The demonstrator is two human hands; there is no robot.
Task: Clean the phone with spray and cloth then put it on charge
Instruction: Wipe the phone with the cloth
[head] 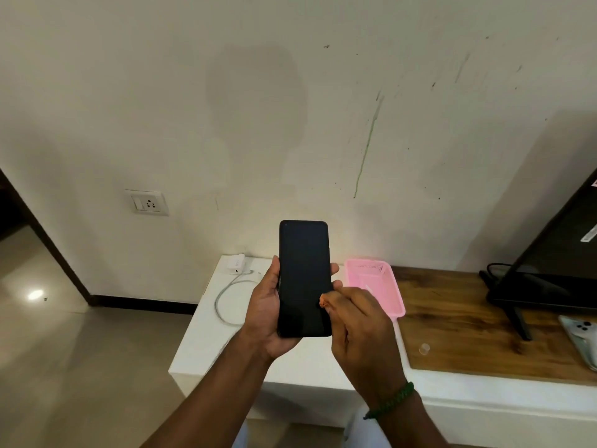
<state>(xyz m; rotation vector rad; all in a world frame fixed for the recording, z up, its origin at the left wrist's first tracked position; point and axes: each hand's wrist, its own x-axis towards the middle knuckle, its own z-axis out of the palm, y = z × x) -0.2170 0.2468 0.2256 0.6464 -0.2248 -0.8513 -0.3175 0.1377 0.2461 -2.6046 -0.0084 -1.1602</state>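
A black phone with a dark screen stands upright in the air above the white unit. My left hand grips it from behind and below, thumb on its left edge and fingertips on its right edge. My right hand pinches a small orange cloth against the lower right of the screen. A white charger plug with its looped white cable lies on the unit behind the phone. No spray bottle is in view.
A pink plastic basket sits to the right of the phone. A wall socket is on the wall at the left. A black TV stands on the wooden top, with another phone and a small clear cap.
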